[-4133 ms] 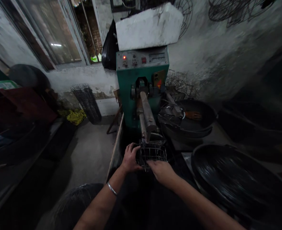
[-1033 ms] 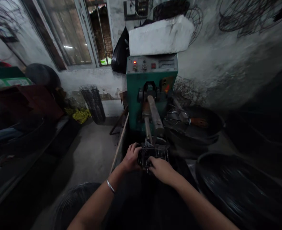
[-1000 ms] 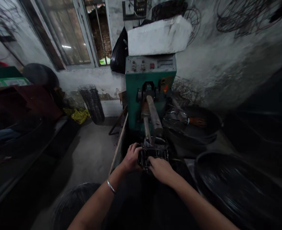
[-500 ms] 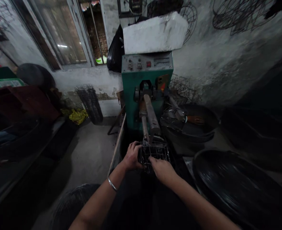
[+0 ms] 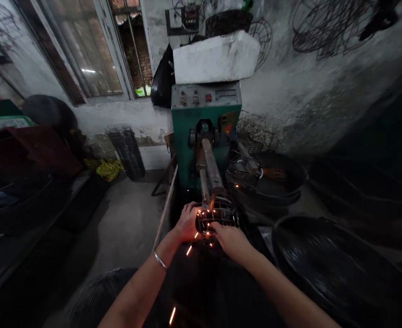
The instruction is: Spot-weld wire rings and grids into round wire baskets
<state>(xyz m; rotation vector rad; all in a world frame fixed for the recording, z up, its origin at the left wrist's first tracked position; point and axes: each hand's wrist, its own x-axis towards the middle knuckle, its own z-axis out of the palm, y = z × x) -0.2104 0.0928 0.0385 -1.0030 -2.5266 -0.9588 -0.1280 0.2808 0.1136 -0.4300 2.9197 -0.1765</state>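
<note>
Orange sparks (image 5: 189, 250) have just popped out, so the green machine (image 5: 182, 152) seems to be working on the wire cage (image 5: 222, 210) at the tips of its 2 metal arms (image 5: 212, 166), while the left hand (image 5: 187, 223) and right hand (image 5: 231, 239) both pinch the cage.

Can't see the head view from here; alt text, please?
Orange sparks fly around a wire basket that the left hand and right hand hold at the metal arms of a green machine. A white block rests on the machine.
</note>
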